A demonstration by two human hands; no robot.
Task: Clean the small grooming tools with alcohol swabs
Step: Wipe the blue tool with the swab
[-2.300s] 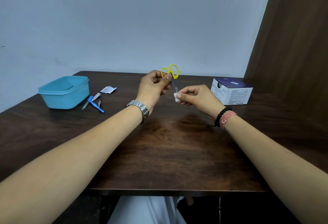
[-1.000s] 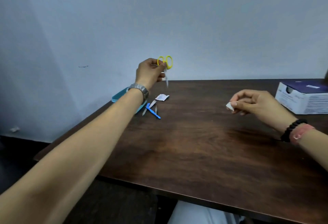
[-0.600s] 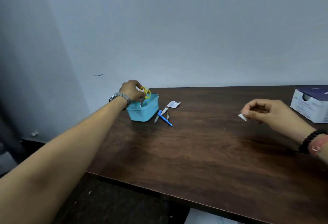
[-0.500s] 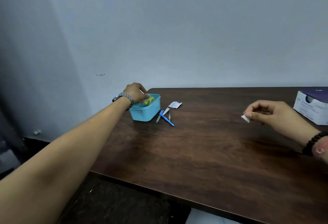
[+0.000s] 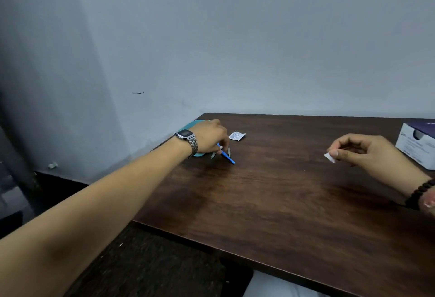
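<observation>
We see the surface [image 5: 294,190], the tub [image 5: 199,122] mostly hidden behind the left hand [image 5: 209,137], which curls onto the blue tool [image 5: 227,155]; grip unclear. The right hand [image 5: 360,152] pinches the swab [image 5: 329,157]. Risk: fingers knock the metal tools [image 5: 228,149] aside or the swab dries out. Versus earlier, the scissors are gone from the left hand, now beside the tub.

Two hands: left [image 5: 208,137], right [image 5: 360,152]. One teal tub [image 5: 196,123]. One blue-handled tool [image 5: 227,156]. Two small metal tools [image 5: 228,150]. One swab packet [image 5: 237,135]. One swab [image 5: 330,157]. One swab box [image 5: 415,145]. One wristwatch [image 5: 188,140].
</observation>
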